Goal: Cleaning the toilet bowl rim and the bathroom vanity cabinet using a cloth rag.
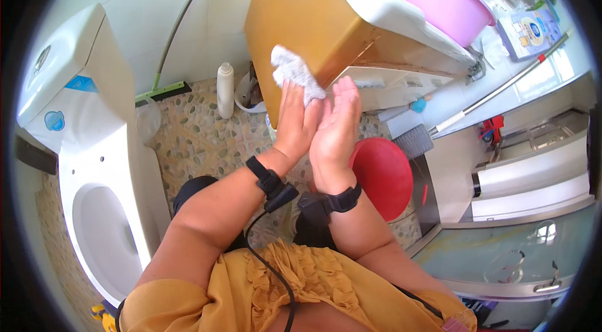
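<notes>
A crumpled grey-white cloth [292, 72] is in my left hand [296, 120], its loose end sticking out past the fingers in front of the brown cabinet side [301, 12]. Close beside it, my right hand [335, 131] is raised with the palm turned toward the left hand and the fingers stretched out. The two hands meet or nearly meet at the cloth's lower end; whether the right one touches it I cannot tell. Black bands with a cable circle both wrists.
At left stands a white toilet [119, 206]. A white bottle [225, 90] and a green-edged floor squeegee [164, 92] are by the wall. A red basin [384, 178] sits right of my hands. Higher up, a pink basin [439, 0] rests in the sink; a long-handled brush [414, 142] leans at right.
</notes>
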Available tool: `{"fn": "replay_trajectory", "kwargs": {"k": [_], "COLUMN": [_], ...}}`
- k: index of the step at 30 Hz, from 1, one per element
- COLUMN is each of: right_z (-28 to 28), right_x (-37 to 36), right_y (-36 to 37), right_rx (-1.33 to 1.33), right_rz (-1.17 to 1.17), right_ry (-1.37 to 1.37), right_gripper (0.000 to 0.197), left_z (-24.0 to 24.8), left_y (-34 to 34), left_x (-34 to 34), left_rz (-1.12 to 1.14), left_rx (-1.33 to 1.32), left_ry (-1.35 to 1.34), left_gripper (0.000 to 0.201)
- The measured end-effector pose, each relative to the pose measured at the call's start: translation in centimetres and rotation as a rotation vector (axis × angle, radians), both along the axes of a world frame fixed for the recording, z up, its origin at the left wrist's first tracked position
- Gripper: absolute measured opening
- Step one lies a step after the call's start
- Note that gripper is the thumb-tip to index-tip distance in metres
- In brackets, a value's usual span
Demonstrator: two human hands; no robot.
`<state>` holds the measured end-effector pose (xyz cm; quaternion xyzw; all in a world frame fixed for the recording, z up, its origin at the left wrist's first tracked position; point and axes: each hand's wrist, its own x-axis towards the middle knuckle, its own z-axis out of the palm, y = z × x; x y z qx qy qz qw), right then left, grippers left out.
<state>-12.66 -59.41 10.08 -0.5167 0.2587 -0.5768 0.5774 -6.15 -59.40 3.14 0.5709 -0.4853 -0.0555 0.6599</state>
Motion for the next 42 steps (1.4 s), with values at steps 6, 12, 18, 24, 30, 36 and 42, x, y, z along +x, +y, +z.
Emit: {"fn": "replay_trajectory", "kwargs": {"k": [6,12,18,24,30,36,42], "right_z": [0.7,-0.4,2.3,-0.4,-1.2,-1.1,0.1], "right_x": [0.3,0.1,1.3,-0.6,-2.0,1.9,0.4], "right_y": [0.0,-0.7,1.1,0.0,-1.2,1.8,2.0], "right_rx": [-0.078,-0.084,0.274,-0.138,-0.157,-0.106,-0.091], "right_rz": [0.002,0.075,0.013,0.049,-0.015,0.082,0.028], "right_ry": [0.027,0.080,0.082,0.202,0.253,0.146,0.057], "right_gripper": [0.058,0.055,0.057,0.054,0.054,0.053,0.051], "left_z": [0.9,-0.5,-8.7,-16.4,-12.2,-11.1,-0.3], "left_y": [-3.9,-7.1,-10.6,-11.0,-8.9,-3.9,-1.4], "left_x": [5.8,7.8,11.3,9.1,1.7,2.2,2.6], "left_rz": [-0.030,-0.017,-0.142,-0.262,-0.280,0.490,-0.018], "left_rx": [-0.168,-0.090,0.012,0.245,0.441,0.189,-0.009], "left_ry": [-0.148,0.127,0.503,1.231,1.476,-0.402,-0.126], "left_gripper": [0.053,0.060,0.070,0.065,0.047,0.039,0.056]}}
